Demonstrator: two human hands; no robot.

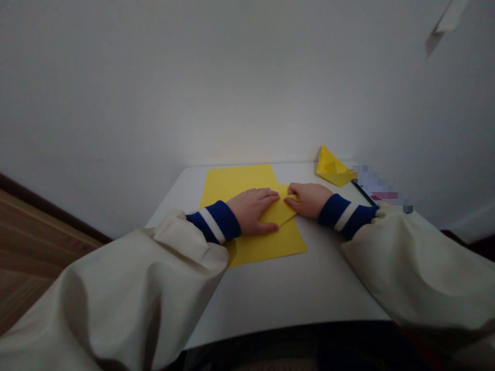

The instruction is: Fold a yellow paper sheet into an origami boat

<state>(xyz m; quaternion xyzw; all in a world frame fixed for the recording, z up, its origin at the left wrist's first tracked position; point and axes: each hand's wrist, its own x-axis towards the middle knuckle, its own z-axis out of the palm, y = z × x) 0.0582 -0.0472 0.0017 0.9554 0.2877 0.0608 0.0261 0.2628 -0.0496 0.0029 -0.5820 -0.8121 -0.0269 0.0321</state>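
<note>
A large flat yellow sheet of paper (270,250) lies on the white table. On top of it rests a smaller folded piece of yellow paper (279,210), its right part reaching past the sheet's edge. My left hand (253,208) lies on the folded paper with fingers stretched and thumb apart, covering its left part. At the right edge of that paper, my right hand (309,199) has its fingers curled, with thumb and forefinger at the edge. Part of the fold is hidden under my hands.
A folded yellow paper boat (333,167) stands at the back right of the white table (309,288). Beside it lies a flat item with a blurred surface (381,190). A white wall rises behind the table, and wooden furniture (27,252) stands at the left.
</note>
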